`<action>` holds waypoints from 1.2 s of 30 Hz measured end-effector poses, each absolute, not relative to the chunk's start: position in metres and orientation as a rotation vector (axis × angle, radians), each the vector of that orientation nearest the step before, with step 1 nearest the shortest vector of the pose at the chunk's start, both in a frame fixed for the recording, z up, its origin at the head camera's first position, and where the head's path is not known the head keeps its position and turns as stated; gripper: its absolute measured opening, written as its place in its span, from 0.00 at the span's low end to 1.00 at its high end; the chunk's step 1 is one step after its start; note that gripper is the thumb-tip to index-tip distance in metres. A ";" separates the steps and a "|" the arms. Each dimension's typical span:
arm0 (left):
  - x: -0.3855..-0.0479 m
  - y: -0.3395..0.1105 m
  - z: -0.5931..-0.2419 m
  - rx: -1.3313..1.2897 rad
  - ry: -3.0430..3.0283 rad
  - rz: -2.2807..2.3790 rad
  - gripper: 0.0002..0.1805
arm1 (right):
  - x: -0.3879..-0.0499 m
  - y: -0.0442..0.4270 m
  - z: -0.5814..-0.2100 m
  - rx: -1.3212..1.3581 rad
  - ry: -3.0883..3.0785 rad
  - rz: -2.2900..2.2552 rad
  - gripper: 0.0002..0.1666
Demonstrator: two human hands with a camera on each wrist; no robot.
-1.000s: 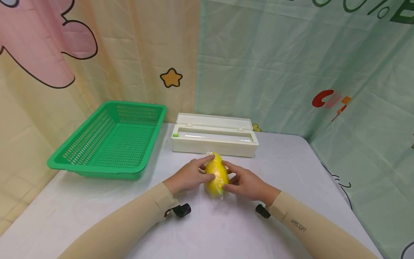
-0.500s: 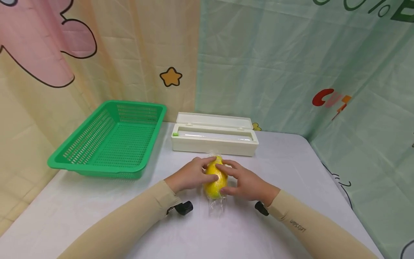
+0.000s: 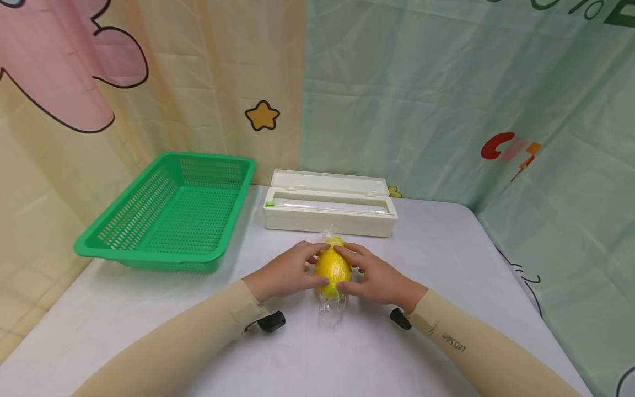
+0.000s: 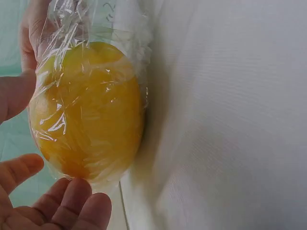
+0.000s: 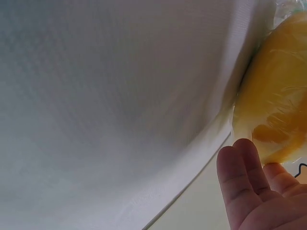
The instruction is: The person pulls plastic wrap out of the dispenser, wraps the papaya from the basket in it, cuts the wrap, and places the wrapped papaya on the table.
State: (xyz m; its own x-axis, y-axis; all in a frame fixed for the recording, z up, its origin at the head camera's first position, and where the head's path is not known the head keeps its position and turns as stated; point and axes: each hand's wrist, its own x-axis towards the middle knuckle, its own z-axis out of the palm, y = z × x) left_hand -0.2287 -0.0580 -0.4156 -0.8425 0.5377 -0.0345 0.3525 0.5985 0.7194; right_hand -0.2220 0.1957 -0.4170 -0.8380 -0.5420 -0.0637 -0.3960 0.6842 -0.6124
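A yellow oval fruit (image 3: pixel 333 268), wrapped in clear cling film (image 3: pixel 331 310), lies on the white tablecloth. Loose film sticks out at its near and far ends. My left hand (image 3: pixel 289 270) holds the fruit from the left, thumb near the close end and forefinger toward the far end. From the right, my right hand (image 3: pixel 379 277) holds it in much the same way. The left wrist view shows the wrapped fruit (image 4: pixel 91 112) up close, with shiny creases in the film. In the right wrist view, fingertips (image 5: pixel 247 148) lie at the fruit's lower edge.
Behind the fruit stands a white cling film dispenser (image 3: pixel 329 221), its lid (image 3: pixel 329 181) raised and a roll inside. A green perforated basket (image 3: pixel 149 260) sits at the back left. Printed curtains (image 3: pixel 397 99) hang behind and beside the table.
The fruit has been turned slightly between my hands. More loose film now shows at its far and near ends. My fingers have shifted their places on it.
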 end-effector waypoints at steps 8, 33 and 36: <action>-0.210 -0.075 -0.416 1.131 2.759 0.641 0.46 | -0.224 0.194 -0.415 -0.734 2.652 -0.885 0.48; -0.205 -0.059 -0.418 2.065 2.948 0.180 0.06 | -0.225 0.191 -0.413 -0.725 2.653 -0.837 0.46; -0.206 -0.058 -0.418 2.040 2.947 0.262 0.05 | -0.225 0.191 -0.412 -0.742 2.665 -0.816 0.46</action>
